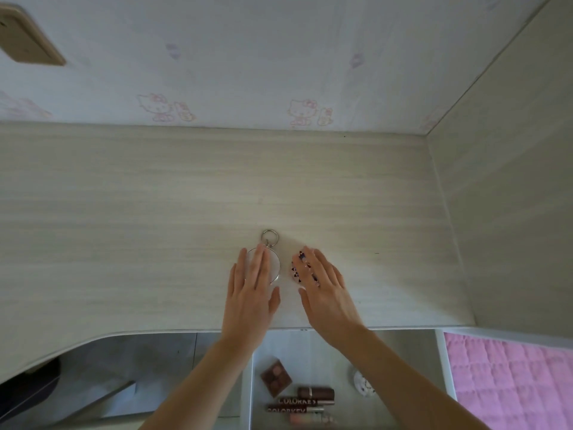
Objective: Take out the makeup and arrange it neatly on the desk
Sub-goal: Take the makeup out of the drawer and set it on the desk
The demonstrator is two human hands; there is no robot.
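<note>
The pale wood-grain table (155, 197) fills the middle of the frame, bare across its left half and far band, bounded by a cartoon-cat wallpapered wall (248, 57) at the top and a side panel (511, 197) at right; its front edge curves down toward the lower left. A pink quilted cover (511, 383) shows at lower right. Below centre, an open drawer (325, 346) holds a brown eyeshadow palette (275, 378), lip-product tubes (305, 401) and a small round case (363, 384). At centre, the left hand (251, 290) lies flat, fingers straight, on a round clear compact (275, 265) with a metal ring (269, 236). Just beside it, the right hand (325, 290) rests, grip open, on a pink patterned compact (297, 268).
</note>
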